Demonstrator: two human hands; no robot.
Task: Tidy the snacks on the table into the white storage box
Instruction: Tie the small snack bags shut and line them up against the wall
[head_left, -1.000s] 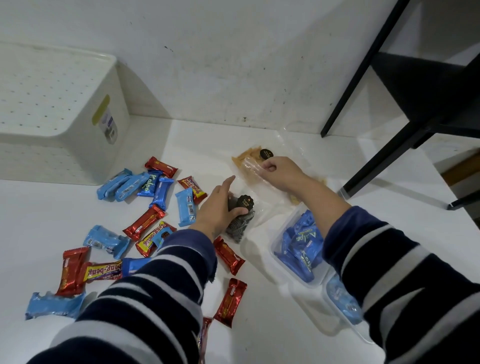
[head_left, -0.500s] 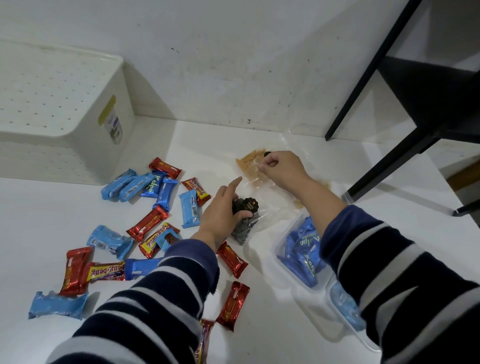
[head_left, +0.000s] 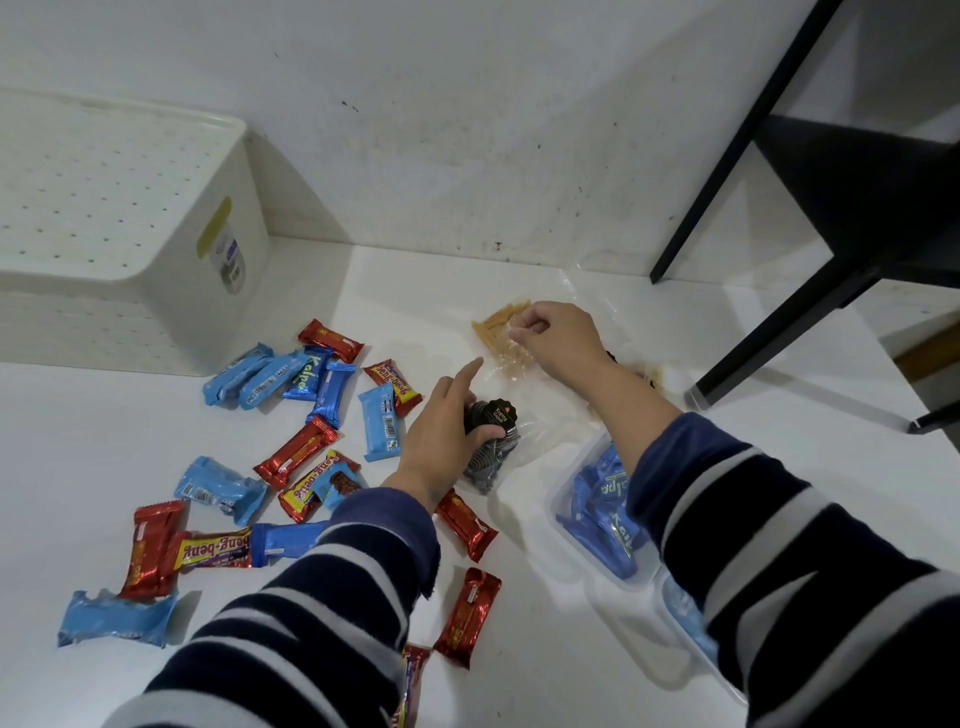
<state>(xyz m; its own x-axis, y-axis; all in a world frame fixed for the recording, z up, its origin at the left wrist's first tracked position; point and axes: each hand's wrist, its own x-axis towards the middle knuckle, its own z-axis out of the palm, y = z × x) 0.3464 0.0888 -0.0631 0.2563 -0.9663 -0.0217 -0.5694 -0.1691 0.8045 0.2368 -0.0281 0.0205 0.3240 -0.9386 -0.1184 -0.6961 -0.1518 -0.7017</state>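
The white storage box (head_left: 156, 249) stands at the back left against the wall. Several red, blue and yellow snack bars (head_left: 311, 447) lie scattered on the white table (head_left: 545, 649) in front of it. My left hand (head_left: 441, 436) grips a clear bag of dark snacks (head_left: 493, 447) with a black label, index finger pointing out. My right hand (head_left: 556, 338) pinches the clear bag of tan stick snacks (head_left: 498, 327) near the wall. A clear tray of blue packets (head_left: 597, 514) sits under my right forearm.
A black metal frame (head_left: 810, 249) with slanted legs stands at the back right, its foot on the table edge. A second clear tray (head_left: 685, 634) lies partly under my right sleeve. The wall (head_left: 467, 130) closes off the back.
My right hand has closed more tightly over the top of the tan snack bag, hiding its black label. My left hand stays on the dark snack bag, barely moved.
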